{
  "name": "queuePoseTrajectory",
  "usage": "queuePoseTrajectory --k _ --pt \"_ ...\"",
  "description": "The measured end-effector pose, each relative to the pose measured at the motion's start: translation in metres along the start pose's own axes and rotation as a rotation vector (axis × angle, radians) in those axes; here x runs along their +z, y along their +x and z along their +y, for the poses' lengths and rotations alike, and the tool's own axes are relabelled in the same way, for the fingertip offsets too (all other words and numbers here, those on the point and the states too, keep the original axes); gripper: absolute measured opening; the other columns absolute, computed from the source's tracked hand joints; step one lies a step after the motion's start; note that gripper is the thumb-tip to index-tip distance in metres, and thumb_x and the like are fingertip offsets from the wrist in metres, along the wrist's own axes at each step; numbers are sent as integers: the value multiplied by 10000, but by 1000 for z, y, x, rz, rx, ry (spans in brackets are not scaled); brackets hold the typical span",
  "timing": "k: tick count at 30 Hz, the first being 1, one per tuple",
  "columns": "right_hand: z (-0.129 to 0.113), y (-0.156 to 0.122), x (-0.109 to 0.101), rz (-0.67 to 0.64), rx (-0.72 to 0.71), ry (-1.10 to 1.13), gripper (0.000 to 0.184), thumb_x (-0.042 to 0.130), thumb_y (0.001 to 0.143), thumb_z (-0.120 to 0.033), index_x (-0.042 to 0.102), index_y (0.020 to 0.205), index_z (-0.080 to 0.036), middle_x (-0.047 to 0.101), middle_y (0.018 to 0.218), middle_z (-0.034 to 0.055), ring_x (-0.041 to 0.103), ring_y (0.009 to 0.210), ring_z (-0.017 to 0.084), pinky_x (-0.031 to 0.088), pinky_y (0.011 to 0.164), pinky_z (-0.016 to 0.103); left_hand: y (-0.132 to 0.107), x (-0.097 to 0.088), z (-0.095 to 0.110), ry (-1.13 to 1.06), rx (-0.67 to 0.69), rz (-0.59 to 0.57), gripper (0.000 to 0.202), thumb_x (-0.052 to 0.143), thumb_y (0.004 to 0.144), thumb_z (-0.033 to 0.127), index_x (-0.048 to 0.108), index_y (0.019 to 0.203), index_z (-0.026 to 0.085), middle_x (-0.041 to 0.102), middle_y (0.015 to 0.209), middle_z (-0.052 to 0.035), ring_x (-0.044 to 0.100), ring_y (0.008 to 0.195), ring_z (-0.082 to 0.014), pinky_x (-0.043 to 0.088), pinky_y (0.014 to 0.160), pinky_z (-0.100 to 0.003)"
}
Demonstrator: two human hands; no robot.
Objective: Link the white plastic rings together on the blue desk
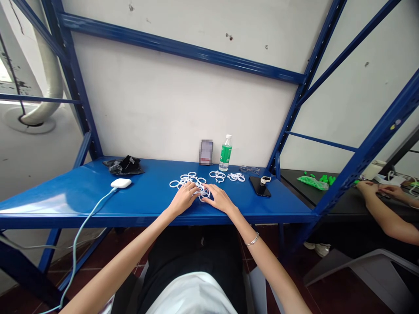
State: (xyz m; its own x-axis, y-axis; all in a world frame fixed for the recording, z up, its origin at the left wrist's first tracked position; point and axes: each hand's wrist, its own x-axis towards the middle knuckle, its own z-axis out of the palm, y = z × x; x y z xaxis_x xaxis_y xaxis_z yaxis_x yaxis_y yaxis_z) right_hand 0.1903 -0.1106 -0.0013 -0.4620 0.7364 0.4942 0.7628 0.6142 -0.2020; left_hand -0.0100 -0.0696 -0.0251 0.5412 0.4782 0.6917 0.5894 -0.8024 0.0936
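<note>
Both hands are at the loose heap of white rings (pixel 192 174), which lies on the blue table (pixel 147 205) near its front edge, directly before the person. Left hand (pixel 186 198): fingers bent over the near side of the heap; cannot tell whether a ring is gripped, as the fingertips are partly hidden. Right hand (pixel 221 198): thumb and forefinger parted at the right side of the heap, white rings between them; cannot tell whether these are held firmly. Bracelet (pixel 253 239) on the right wrist.

Just right of the heap are two small white clusters, the nearer one (pixel 217 175) and the farther one (pixel 236 177). Beyond them stand a green-labelled bottle (pixel 225 152) and a blurred upright card (pixel 206 152). Folded glasses (pixel 249 169) lie right of the bottle; a black phone (pixel 255 182), a small looped item on it, lies nearer. Far left: crumpled black plastic (pixel 127 165) and a white case (pixel 121 183) with a pale blue cable (pixel 87 218)
</note>
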Motion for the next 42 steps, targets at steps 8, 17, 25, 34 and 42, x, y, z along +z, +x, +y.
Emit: queuePoseTrajectory --k 8,17,25,34,42 --pt "-2 0 1 46 9 -21 372 620 879 -402 567 1173 -181 646 1002 79 610 905 214 502 808 350 1 -2 3 -4 3 -22 279 393 975 312 641 952 188 647 951 -80 574 922 -228 475 780 -346" --pt "1 -1 4 55 0 24 341 624 872 -430 594 1108 -185 652 913 59 602 852 196 484 754 311 2 -7 6 -10 10 -33 270 385 964 261 629 897 167 640 906 -86 560 881 -219 461 745 -334" --pt "3 0 6 57 -21 61 336 624 874 -420 599 1119 -191 650 918 63 596 851 197 493 769 325 3 -11 9 29 6 -61 253 381 957 208 599 839 159 640 870 -82 544 841 -213 434 713 -323" --pt "-1 0 2 58 29 26 483 590 874 -507 565 1247 -200 659 1073 87 596 995 224 493 858 351 2 -9 8 49 -13 -9 259 397 965 246 613 845 169 638 860 -76 551 852 -216 437 718 -319" --pt "7 0 0 -13 407 -100 597 298 997 -469 314 1484 -125 357 1520 132 290 1419 268 292 1131 440 -1 0 -3 142 -197 65 277 398 967 292 626 1039 152 634 1064 -122 551 1018 -277 483 793 -381"
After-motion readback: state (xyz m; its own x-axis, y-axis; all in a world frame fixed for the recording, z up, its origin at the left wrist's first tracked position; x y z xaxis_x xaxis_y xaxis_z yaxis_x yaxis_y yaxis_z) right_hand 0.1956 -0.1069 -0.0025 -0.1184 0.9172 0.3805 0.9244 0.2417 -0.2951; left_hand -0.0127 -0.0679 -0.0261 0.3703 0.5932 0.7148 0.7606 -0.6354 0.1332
